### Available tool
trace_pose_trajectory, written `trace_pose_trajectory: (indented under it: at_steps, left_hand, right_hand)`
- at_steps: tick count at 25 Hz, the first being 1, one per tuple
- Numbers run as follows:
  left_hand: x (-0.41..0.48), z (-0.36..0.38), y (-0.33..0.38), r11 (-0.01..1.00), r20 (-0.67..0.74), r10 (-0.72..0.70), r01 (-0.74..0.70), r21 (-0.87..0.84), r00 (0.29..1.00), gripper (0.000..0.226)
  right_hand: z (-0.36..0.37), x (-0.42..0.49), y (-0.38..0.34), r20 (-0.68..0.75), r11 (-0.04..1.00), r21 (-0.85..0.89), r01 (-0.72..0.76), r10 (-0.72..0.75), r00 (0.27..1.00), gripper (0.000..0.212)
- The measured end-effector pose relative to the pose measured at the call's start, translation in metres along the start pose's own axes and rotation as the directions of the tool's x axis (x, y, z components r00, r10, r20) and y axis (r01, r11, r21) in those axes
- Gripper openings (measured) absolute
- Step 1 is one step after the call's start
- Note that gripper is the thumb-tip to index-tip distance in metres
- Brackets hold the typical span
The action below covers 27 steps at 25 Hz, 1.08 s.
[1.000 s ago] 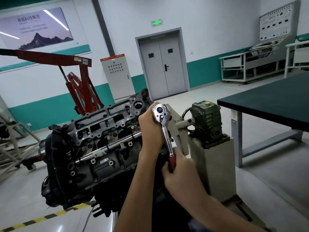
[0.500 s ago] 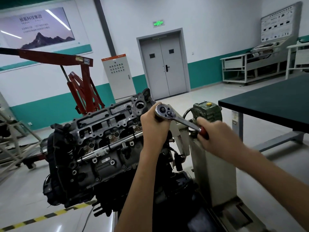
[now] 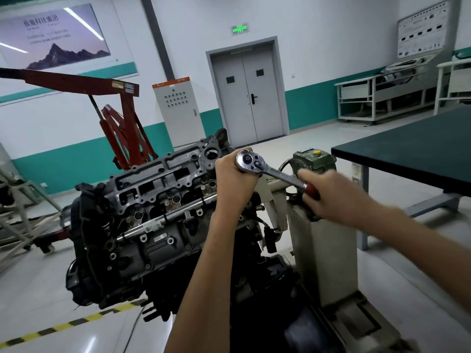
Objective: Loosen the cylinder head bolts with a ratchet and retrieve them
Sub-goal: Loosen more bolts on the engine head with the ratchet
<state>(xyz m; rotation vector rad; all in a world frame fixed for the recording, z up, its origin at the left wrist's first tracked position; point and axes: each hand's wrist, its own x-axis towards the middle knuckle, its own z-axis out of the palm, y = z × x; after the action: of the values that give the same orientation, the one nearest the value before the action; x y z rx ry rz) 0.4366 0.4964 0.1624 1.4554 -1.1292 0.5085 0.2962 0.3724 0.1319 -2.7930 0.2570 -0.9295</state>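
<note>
Workshop floor, grey double door (image 3: 248, 98) behind. Engine (image 3: 142, 245) on stand, cylinder head (image 3: 163, 179) tilted toward viewer. At its right end sits the ratchet (image 3: 270, 171), handle pointing right. Left hand (image 3: 234, 177) curled beneath ratchet head; right hand (image 3: 328, 197), blurred, wrapped round red grip.

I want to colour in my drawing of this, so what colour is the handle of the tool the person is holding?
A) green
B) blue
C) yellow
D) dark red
D: the ratchet has a dark red grip showing in the right hand, while the left hand grips it at its shiny metal head.
</note>
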Motion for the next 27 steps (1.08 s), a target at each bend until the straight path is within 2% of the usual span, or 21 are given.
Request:
trace_pose_trajectory:
  at_steps: [2, 3, 6, 8, 10, 12, 14, 16, 18, 20, 21, 23, 25, 27]
  left_hand:
    - [0.0, -0.002, 0.0, 1.0, 0.012, -0.005, 0.005, -0.01, 1.0, 0.046]
    - [-0.002, -0.002, 0.001, 1.0, 0.001, 0.011, -0.011, -0.011, 1.0, 0.049]
    - [-0.007, 0.001, 0.006, 0.997, -0.075, 0.075, -0.075, 0.003, 0.994, 0.048]
    - [-0.008, 0.005, 0.003, 0.998, -0.128, 0.063, -0.064, -0.007, 0.99, 0.051]
    - [-0.01, 0.005, -0.001, 0.998, -0.117, 0.021, -0.028, -0.055, 0.993, 0.054]
    - [-0.009, 0.001, -0.002, 0.997, -0.061, 0.012, -0.016, -0.07, 0.998, 0.054]
    - [-0.007, -0.003, 0.001, 0.999, -0.029, 0.007, -0.008, -0.034, 1.0, 0.056]
    - [-0.005, -0.005, 0.0, 1.0, -0.013, 0.017, -0.017, -0.017, 1.0, 0.058]
    - [-0.003, -0.006, -0.001, 0.999, 0.017, 0.019, -0.018, -0.028, 1.0, 0.053]
    - [-0.003, -0.005, -0.001, 0.999, 0.032, -0.006, 0.007, -0.039, 0.999, 0.045]
    - [-0.004, -0.005, -0.001, 0.999, 0.026, -0.014, 0.015, -0.039, 1.0, 0.045]
    - [-0.006, -0.004, -0.001, 0.999, 0.004, 0.004, -0.004, -0.036, 1.0, 0.05]
    - [-0.006, -0.004, -0.001, 0.999, -0.032, 0.042, -0.042, -0.028, 0.999, 0.052]
    - [-0.007, -0.001, -0.002, 0.999, -0.078, 0.038, -0.041, -0.033, 0.996, 0.046]
  right_hand:
    - [-0.014, 0.018, 0.011, -0.047, 0.983, -0.179, 0.041, -0.05, 0.998, 0.018]
    - [-0.013, 0.017, 0.009, -0.061, 0.984, -0.173, 0.029, -0.04, 0.997, 0.017]
    - [0.016, -0.016, -0.02, -0.073, 0.983, 0.141, -0.118, 0.129, 0.989, 0.013]
    - [0.043, -0.034, -0.06, -0.086, 0.912, 0.35, -0.212, 0.257, 0.963, 0.013]
    - [0.066, -0.04, -0.101, -0.113, 0.788, 0.58, -0.205, 0.327, 0.938, 0.017]
    - [0.071, -0.04, -0.12, -0.116, 0.715, 0.675, -0.183, 0.348, 0.93, 0.024]
    - [0.061, -0.04, -0.098, -0.091, 0.774, 0.608, -0.178, 0.291, 0.953, 0.027]
    - [0.041, -0.034, -0.057, -0.018, 0.9, 0.413, -0.141, 0.163, 0.987, 0.019]
    - [0.013, -0.016, -0.017, 0.012, 0.982, 0.181, -0.06, 0.059, 0.998, 0.011]
    - [-0.008, 0.007, 0.005, -0.049, 0.997, -0.073, 0.031, -0.034, 0.998, 0.018]
    - [-0.012, 0.013, 0.007, -0.081, 0.992, -0.124, 0.037, -0.047, 0.996, 0.019]
    - [-0.004, 0.006, -0.002, -0.114, 0.996, -0.078, -0.039, 0.03, 0.993, 0.015]
    - [0.023, -0.019, -0.027, -0.093, 0.977, 0.142, -0.161, 0.175, 0.98, 0.016]
    - [0.047, -0.034, -0.062, -0.106, 0.914, 0.344, -0.213, 0.263, 0.959, 0.018]
